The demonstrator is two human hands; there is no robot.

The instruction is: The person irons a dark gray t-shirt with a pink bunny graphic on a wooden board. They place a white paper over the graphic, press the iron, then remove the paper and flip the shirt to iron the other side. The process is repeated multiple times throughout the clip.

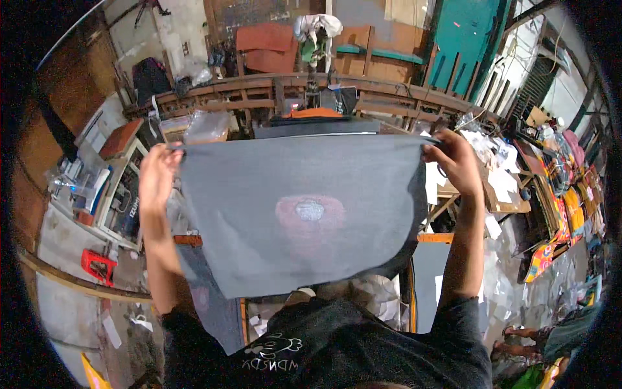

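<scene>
A dark grey cloth [311,170] is stretched wide in front of me, its upper edge pulled nearly straight. My left hand [165,160] pinches its upper left corner between thumb and fingers. At the upper right corner, my right hand [444,158] grips the edge the same way. A faint pinkish, whitish print shows near the middle of the cloth. Just beyond its upper edge lies more dark flat material [316,128] with an orange piece [316,113] on top. Another dark cloth [206,296] with a faint print hangs at the lower left.
A wooden rail [233,87] runs across the back. Papers [503,185] and a wooden table [515,203] stand at the right, with colourful fabric [542,260] beyond. A red plastic stool [98,266] and a cabinet [121,189] are at the left. Another person's legs [525,340] show at the lower right.
</scene>
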